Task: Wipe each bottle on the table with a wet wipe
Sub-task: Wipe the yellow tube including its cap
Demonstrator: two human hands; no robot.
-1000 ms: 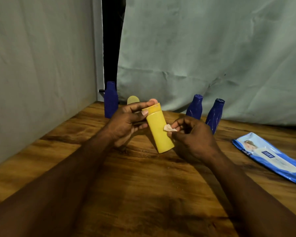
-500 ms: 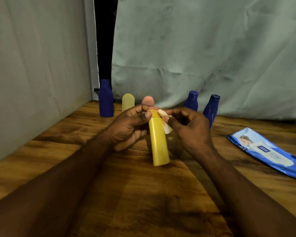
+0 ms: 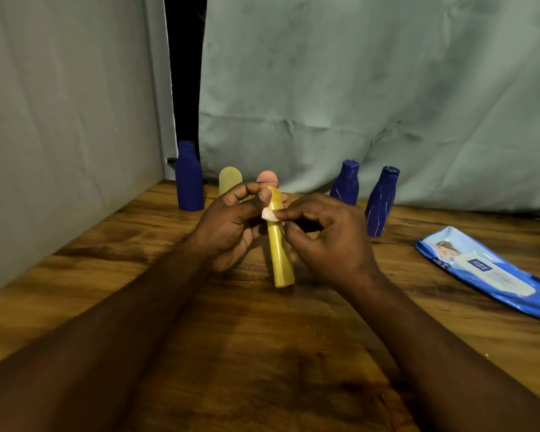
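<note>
One slim yellow bottle, left hand gripping its top, right hand pinching white wipe

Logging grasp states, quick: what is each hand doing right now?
Left hand: grips the yellow bottle near its top.
Right hand: pinches the wet wipe against the bottle.

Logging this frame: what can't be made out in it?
1. Wet wipe: head view, only a white corner shows; the right hand pinching it covers the rest.
2. Pink bottle: head view, only its top shows above the left hand and the yellow bottle that it holds.
3. Pale yellow bottle: head view, base hidden behind the left hand.
4. Wipes pack: head view, end cut off by the right edge; print too small to read.
</note>
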